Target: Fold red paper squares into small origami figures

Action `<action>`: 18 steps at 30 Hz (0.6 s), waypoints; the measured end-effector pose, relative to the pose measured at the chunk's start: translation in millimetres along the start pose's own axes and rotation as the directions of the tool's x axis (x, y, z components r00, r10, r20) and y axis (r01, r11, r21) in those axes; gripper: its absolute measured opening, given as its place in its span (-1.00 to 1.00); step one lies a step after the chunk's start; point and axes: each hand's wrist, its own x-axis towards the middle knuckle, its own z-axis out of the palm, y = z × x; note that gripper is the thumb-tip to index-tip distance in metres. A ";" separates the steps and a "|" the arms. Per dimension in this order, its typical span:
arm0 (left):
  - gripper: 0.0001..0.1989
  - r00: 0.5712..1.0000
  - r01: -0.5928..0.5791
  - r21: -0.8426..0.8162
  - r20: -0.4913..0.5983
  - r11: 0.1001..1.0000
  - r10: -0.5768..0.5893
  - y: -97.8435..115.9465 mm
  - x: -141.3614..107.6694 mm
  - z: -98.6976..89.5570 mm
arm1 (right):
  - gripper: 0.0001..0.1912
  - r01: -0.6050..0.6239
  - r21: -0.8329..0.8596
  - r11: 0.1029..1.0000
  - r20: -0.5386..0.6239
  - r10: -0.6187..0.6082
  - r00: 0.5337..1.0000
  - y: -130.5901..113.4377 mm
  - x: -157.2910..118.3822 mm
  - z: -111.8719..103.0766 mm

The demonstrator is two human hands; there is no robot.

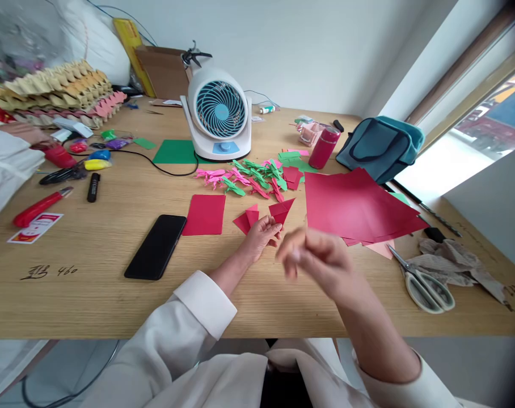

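Observation:
My left hand [262, 237] pinches a folded red paper [282, 209], its pointed end sticking up and to the right past the fingers. Just left of that hand, another folded red paper [245, 220] lies on the table. My right hand [319, 260] is raised above the table, close on the right, with bent fingers blurred by motion. Whether anything is in it cannot be seen. Behind both hands sits a pile of folded pink, green and red paper figures [257, 175]. A stack of red paper squares [205, 215] lies to the left.
A black phone [156, 247] lies left of my arm. Large red sheets [355, 207], scissors [423, 283] and crumpled cloth [447, 260] are on the right. Farther back stand a white fan [221, 113], a red can-shaped bottle [324, 148] and a teal bag [379, 148].

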 end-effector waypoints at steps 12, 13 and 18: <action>-0.54 0.993 0.101 -0.136 -0.055 0.986 -0.109 5.1 -2.2 2.7 | -0.63 -0.249 0.152 0.957 -0.202 0.277 0.940 126.3 32.7 -10.1; -0.54 0.992 0.104 -0.126 -0.060 0.987 -0.112 4.2 -2.6 3.2 | -0.63 -0.237 0.155 0.959 -0.212 0.267 0.940 126.4 32.6 -9.4; -0.53 0.984 0.141 -0.128 -0.091 0.982 -0.153 3.5 -3.8 4.3 | -0.63 -0.224 0.154 0.962 -0.226 0.255 0.940 134.4 32.8 -12.2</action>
